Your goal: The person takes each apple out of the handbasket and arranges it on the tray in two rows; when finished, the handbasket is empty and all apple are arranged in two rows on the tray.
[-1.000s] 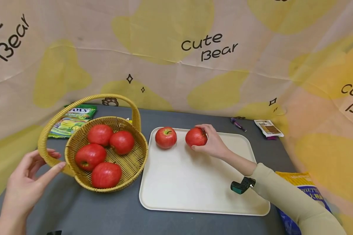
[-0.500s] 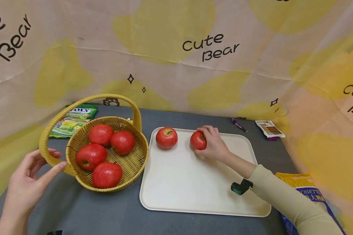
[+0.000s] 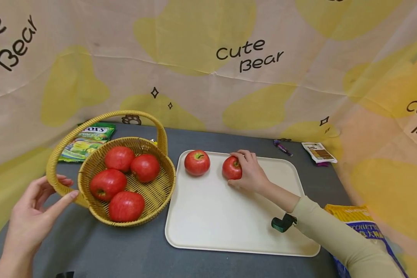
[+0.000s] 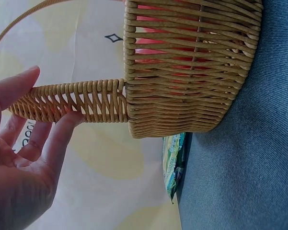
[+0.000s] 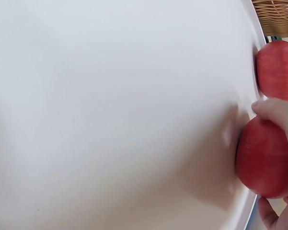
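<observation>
My left hand holds the handle of a yellow wicker basket low on its left side, thumb on one face and fingers on the other. Several red apples lie inside the basket. On a cream tray, my right hand grips a red apple near the far edge, thumb on the near side and fingers over the top. In the right wrist view, that apple sits low over the tray surface. Another apple, stem up, stands to its left at the tray's far left corner.
A green candy bag lies behind the basket. Beyond the tray are a purple-wrapped candy and a white and brown packet. A blue and yellow bag is at the right, partly under my forearm. A printed cloth hangs behind the grey table.
My right hand and its apple have shifted slightly nearer across the tray, and the apple has turned so its stem hollow shows. The left hand and basket hold still.
</observation>
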`<action>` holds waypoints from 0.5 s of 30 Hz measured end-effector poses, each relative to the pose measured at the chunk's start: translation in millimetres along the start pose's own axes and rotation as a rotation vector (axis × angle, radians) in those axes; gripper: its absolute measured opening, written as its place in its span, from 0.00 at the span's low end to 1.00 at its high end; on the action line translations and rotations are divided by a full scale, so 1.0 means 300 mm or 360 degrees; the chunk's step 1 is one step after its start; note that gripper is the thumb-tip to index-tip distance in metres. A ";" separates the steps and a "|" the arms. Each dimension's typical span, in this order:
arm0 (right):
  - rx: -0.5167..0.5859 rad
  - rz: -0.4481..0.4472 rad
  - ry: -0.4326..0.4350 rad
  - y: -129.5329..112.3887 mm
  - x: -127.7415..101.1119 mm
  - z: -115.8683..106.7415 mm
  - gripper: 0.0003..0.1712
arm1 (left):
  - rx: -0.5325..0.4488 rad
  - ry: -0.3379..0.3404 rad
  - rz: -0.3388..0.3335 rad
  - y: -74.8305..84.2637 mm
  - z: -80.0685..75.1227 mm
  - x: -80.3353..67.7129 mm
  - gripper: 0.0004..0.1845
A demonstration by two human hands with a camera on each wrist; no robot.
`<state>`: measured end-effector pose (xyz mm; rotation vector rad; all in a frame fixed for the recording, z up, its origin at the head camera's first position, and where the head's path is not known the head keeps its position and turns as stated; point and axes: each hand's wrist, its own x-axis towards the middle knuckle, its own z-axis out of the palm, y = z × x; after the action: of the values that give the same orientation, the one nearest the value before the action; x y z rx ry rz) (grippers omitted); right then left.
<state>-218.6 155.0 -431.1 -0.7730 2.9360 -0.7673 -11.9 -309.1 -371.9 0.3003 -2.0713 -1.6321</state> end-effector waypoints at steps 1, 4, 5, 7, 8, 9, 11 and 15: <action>0.0039 0.0023 0.0001 0.004 -0.001 0.003 0.53 | 0.0001 0.0001 -0.0003 0.000 0.000 -0.001 0.28; 0.0165 0.0100 0.0013 0.015 -0.004 0.013 0.53 | -0.0012 -0.0004 -0.0003 -0.002 0.000 -0.003 0.28; 0.0199 0.0116 0.0021 0.018 -0.004 0.016 0.53 | -0.0018 -0.0005 -0.0003 -0.003 0.000 -0.003 0.28; 0.0247 0.0131 0.0039 0.022 -0.005 0.021 0.53 | -0.0035 -0.0010 0.0000 -0.005 0.000 -0.005 0.28; 0.0262 0.0131 0.0048 0.023 -0.005 0.022 0.52 | -0.0041 -0.0011 0.0001 -0.006 0.000 -0.004 0.28; 0.0270 0.0129 0.0056 0.023 -0.005 0.023 0.52 | -0.0044 -0.0010 0.0003 -0.006 0.000 -0.004 0.28; 0.0275 0.0130 0.0068 0.022 -0.004 0.024 0.52 | -0.0071 -0.0012 0.0004 -0.006 -0.001 -0.004 0.28; 0.0244 0.0127 0.0078 0.021 0.001 0.022 0.52 | -0.0087 -0.0004 0.0000 -0.004 0.001 -0.002 0.28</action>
<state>-220.9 156.7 -439.8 -0.6308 2.8861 -1.0034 -11.7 -308.8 -373.4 0.2796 -2.0250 -1.6866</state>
